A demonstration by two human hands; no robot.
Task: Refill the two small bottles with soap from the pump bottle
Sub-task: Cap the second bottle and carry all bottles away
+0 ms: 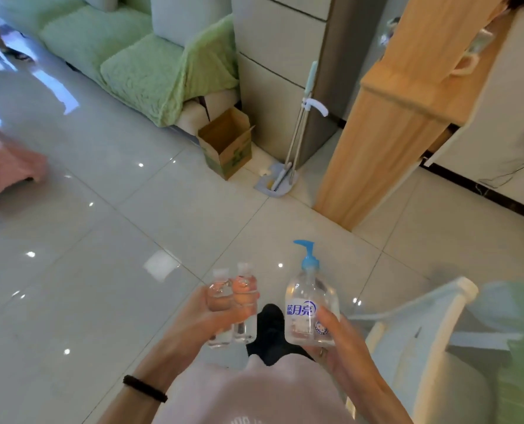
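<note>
My left hand [205,316] grips two small clear bottles [231,304] side by side, both upright with clear caps on, held above the tiled floor. My right hand [335,341] holds the clear pump bottle [311,304] from its right side and underneath. That bottle has a blue pump head pointing left and a blue and white label. It stands upright, a short gap to the right of the small bottles. A black band circles my left wrist.
A white chair [422,332] stands close at the lower right. A wooden cabinet [386,142], a broom with dustpan [280,179], an open cardboard box [228,145] and a green-covered sofa [138,59] lie ahead. Glossy tiled floor [101,240] spreads to the left.
</note>
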